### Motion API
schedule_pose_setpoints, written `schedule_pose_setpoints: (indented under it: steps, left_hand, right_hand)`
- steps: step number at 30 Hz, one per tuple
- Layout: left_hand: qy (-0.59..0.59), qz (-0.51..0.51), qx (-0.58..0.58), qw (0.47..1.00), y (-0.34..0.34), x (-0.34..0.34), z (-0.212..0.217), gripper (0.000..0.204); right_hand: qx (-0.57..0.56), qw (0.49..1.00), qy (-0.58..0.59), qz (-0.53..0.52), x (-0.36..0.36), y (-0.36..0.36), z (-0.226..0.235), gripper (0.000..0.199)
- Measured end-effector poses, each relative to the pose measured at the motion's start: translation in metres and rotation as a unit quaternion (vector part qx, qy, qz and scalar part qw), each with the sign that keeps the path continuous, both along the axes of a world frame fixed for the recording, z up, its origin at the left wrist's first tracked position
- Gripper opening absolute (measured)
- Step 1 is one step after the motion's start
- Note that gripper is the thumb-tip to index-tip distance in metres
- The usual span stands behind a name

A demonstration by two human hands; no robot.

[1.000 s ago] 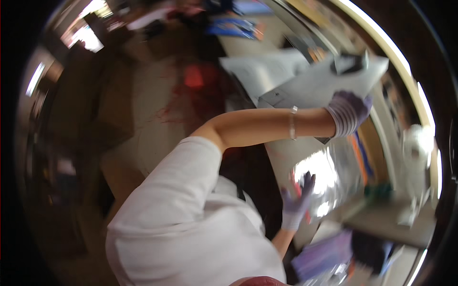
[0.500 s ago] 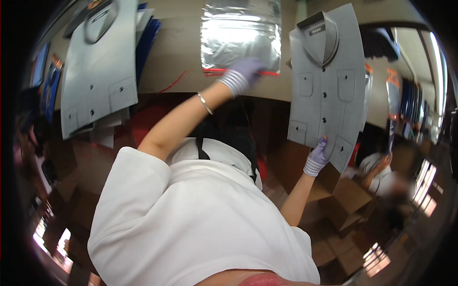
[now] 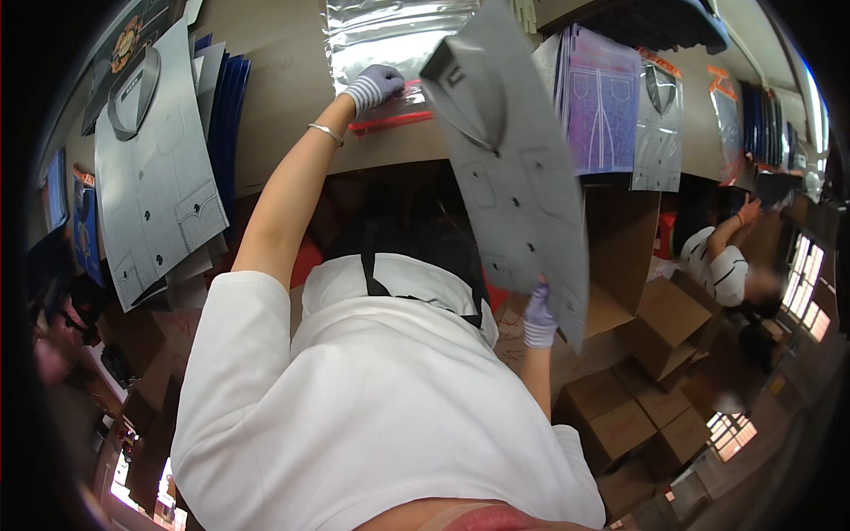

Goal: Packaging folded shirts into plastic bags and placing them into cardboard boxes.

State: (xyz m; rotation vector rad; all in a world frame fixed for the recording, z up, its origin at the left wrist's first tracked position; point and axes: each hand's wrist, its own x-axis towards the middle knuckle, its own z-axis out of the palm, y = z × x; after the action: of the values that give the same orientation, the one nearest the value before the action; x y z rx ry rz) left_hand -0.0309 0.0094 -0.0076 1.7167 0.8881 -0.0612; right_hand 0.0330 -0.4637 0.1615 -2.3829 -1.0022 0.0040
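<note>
My right hand, in a purple glove with a striped cuff, grips the lower edge of a grey shirt-shaped card. The card has a raised collar and printed pockets and buttons, and it stands tilted over the table edge. At the near edge of a stack of clear plastic bags is my left hand, gloved the same way. Its fingers are curled together on the top bag beside the red strip; the fingertips are partly hidden. The card's upper left corner overlaps the bags.
More grey shirt cards lean at the left with dark blue ones behind. Right of my card stand purple printed packs and a bagged grey shirt card. Cardboard boxes sit below right. Another person works at the far right.
My left hand has moved left and settled on the near edge of the bags. My right hand has brought the shirt card left, tilting it over the bags. The view has shifted too.
</note>
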Motion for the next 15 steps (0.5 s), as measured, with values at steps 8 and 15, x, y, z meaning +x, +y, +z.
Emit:
schedule_pose_setpoints:
  steps: [8,15]
  left_hand:
    - [-0.288,0.212,0.214,0.909,0.047,-0.011,0.123,0.017]
    - [-0.193,0.123,0.227,0.947,0.02,-0.017,0.125,0.016]
  right_hand:
    - [-0.025,0.996,0.071,-0.046,0.008,0.017,-0.005,0.029]
    - [0.237,0.822,0.491,-0.161,0.086,-0.05,0.047,0.044]
